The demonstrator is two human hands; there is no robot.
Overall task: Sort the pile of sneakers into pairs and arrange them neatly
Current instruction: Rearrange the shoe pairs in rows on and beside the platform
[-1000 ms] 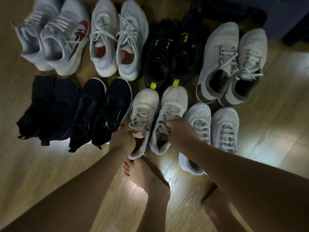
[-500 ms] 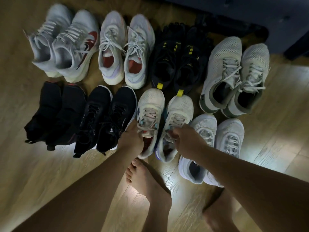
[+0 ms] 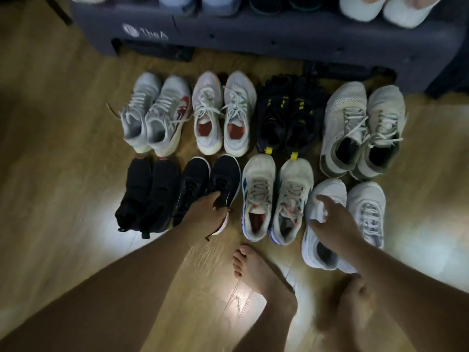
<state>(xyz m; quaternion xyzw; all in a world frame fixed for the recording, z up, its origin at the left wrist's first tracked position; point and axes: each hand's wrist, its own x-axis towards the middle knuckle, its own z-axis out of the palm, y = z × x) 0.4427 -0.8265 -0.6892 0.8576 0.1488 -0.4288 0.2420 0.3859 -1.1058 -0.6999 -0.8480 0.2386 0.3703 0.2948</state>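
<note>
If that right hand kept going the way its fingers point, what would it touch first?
Most likely the plain white sneaker just under the right hand; the open fingers hover over its laces, though the gap is unclear.

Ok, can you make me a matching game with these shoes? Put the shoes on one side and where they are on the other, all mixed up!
Shoes
1. black shoes with yellow tabs
2. grey shoes with a red mark
3. black sneaker with a white sole
4. plain white shoes

Places
A. front row, far right, right hand over one of them
B. back row, far left
C. back row, between two light pairs
D. front row, left hand grips its heel end

Pairs: 1-C, 2-B, 3-D, 4-A
</note>
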